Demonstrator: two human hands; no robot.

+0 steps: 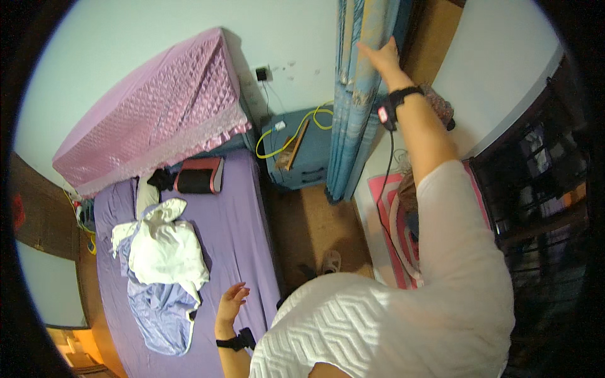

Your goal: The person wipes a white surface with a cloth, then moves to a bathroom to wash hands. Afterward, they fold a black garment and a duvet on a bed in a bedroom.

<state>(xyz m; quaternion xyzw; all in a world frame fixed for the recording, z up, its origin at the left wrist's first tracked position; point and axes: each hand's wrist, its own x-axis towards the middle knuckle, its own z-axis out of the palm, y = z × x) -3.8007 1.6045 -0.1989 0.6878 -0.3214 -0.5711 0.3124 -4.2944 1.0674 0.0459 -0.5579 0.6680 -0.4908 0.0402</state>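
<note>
A bunched blue curtain with a beige pattern [347,123] hangs from the top of the view down to the floor. My right hand [384,57] reaches up to it, fingers spread against the fabric; a firm grip does not show. Over the edge of the bed with its purple sheet [231,222] hovers my left hand [232,300], fingers loosely curled and apart, holding nothing. Crumpled white and light-blue clothing [165,255] lies on the bed to its upper left. Each wrist wears a black strap with a small device, and a cable runs from the right one.
Beside the bed stands a blue nightstand [300,163] with a yellow cable [302,134] and a wooden piece on it. A pink quilted cover [156,113] drapes the headboard. A red-and-black cushion [198,176] lies on the bed. Pink-edged matting [385,227] is at the right.
</note>
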